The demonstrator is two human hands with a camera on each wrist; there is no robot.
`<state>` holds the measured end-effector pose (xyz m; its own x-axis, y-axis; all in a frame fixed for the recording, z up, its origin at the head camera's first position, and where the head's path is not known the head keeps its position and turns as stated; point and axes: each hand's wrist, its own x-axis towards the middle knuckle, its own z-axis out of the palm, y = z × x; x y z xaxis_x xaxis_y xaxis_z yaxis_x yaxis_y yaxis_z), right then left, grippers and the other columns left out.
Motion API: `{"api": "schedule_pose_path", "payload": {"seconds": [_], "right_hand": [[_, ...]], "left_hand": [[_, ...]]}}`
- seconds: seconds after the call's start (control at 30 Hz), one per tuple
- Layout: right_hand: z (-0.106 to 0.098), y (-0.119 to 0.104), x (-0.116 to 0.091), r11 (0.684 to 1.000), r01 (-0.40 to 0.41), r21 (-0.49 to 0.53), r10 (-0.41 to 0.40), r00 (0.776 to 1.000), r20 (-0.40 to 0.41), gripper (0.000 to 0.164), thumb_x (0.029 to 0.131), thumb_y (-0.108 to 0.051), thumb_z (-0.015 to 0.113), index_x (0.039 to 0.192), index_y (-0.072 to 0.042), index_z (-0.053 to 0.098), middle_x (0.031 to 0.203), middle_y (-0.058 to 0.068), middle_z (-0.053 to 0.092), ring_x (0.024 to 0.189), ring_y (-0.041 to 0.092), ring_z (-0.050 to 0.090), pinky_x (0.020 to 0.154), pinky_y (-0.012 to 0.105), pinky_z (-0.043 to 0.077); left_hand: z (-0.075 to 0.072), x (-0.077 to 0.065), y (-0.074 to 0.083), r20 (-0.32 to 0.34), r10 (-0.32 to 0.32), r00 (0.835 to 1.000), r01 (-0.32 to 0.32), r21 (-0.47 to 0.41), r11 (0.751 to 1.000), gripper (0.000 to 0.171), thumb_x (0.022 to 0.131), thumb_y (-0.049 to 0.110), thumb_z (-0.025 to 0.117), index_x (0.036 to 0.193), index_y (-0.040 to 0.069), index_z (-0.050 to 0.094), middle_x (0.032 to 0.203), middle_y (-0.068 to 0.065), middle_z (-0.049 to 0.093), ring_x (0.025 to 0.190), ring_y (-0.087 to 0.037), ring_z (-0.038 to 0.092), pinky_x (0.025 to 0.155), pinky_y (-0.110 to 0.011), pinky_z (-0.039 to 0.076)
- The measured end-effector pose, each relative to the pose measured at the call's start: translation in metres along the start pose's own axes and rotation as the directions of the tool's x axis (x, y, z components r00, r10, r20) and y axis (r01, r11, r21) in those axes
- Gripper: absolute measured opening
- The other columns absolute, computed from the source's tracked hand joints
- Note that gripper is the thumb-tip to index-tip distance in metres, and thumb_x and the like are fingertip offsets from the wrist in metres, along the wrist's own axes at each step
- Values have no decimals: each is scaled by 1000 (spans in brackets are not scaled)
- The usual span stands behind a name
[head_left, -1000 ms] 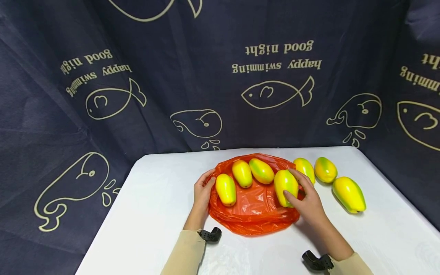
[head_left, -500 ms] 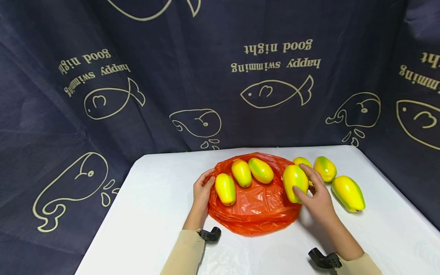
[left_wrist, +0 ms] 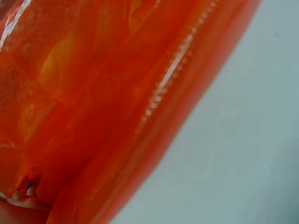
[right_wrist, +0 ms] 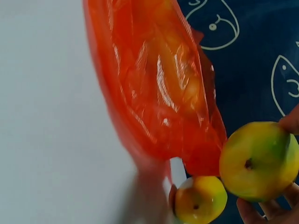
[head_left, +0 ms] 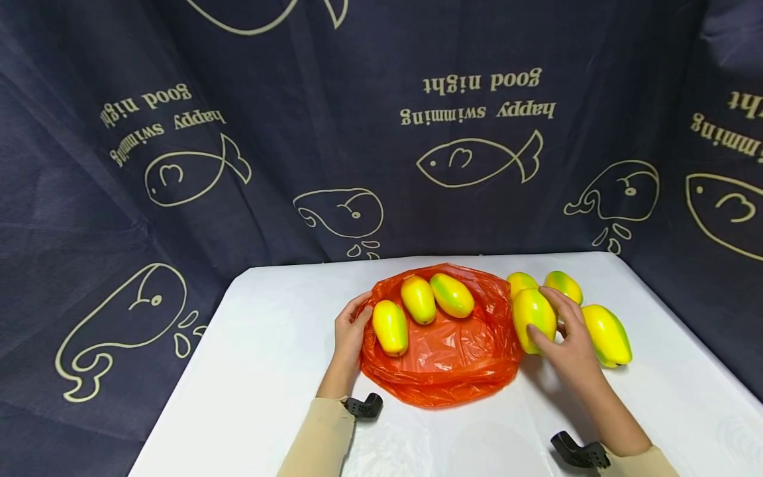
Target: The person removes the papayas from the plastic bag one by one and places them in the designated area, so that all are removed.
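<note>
Right hand point(head_left: 567, 336) grips fruit point(head_left: 532, 321), partly hiding rear fruit point(head_left: 521, 281)
Grip moved right; left hand point(head_left: 350, 336), cropped in wrist view, pinches bag point(head_left: 441, 384).

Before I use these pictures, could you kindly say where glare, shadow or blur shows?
Head view: mostly sharp, highlights on the thin red plastic bag, soft shadow on the white table near the person's right hand; left wrist view: bag blurred, bright glints along a fold; right wrist view: streaky glare on the bag, its lower edge blurred above a dark shadow.
</note>
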<state>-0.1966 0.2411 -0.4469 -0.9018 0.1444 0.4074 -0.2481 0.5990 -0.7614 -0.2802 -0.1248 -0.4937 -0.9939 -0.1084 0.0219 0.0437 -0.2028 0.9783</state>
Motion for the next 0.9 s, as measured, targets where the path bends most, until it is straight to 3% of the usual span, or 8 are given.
{"api": "schedule_pose_path", "payload": {"seconds": [0.2, 0.33, 0.53, 0.63, 0.77, 0.9], "right_hand": [[-4, 10, -2, 999, 4, -36, -4, 1000, -20, 67, 88, -13, 69, 151, -20, 45, 153, 8, 39, 121, -20, 26, 83, 12, 33], [-6, 15, -2, 998, -28, -55, 28, 1000, -14, 67, 88, -14, 69, 151, -18, 44, 153, 11, 39, 121, -13, 30, 82, 14, 34], [-7, 23, -5, 996, -53, -72, 52, 999, -12, 67, 88, -14, 69, 150, -16, 43, 151, 15, 40, 114, -15, 28, 81, 12, 33], [-8, 27, -6, 993, -83, -78, 82, 997, -6, 68, 89, -14, 68, 151, -17, 42, 150, 16, 39, 118, -1, 35, 83, 10, 31], [-8, 31, -8, 990, -113, -83, 114, 993, 10, 69, 89, -15, 66, 152, -17, 39, 151, 18, 37, 127, 30, 39, 97, 29, 37], [-8, 33, -8, 991, -115, -68, 117, 993, 20, 68, 89, -13, 65, 152, -12, 39, 152, 21, 36, 131, 40, 36, 104, 61, 36]], "left_hand": [[0, -1, 0, 4, 1, 1000, -1, 6, 1000, 33, 100, 14, 56, 132, 15, 64, 138, -6, 61, 123, -19, 58, 102, -25, 52], [0, -1, 0, 3, 3, 1000, -3, 0, 1000, 33, 100, 13, 56, 132, 15, 64, 138, -7, 61, 121, -18, 59, 101, -24, 52], [0, 0, -1, 0, -6, 1000, 6, 3, 1000, 34, 100, 14, 57, 133, 15, 64, 138, -7, 61, 122, -18, 59, 103, -26, 52], [1, 0, 0, -1, -10, 1000, 10, 10, 1000, 34, 101, 15, 56, 134, 15, 63, 140, -7, 60, 123, -18, 58, 103, -26, 51], [1, 0, 0, 4, -5, 1000, 5, 3, 1000, 36, 101, 15, 55, 137, 13, 61, 142, -8, 58, 125, -19, 57, 104, -26, 51], [1, -1, 2, 4, -11, 1000, 11, -1, 1000, 35, 101, 15, 56, 135, 15, 62, 142, -7, 59, 125, -19, 56, 104, -26, 51]]}}
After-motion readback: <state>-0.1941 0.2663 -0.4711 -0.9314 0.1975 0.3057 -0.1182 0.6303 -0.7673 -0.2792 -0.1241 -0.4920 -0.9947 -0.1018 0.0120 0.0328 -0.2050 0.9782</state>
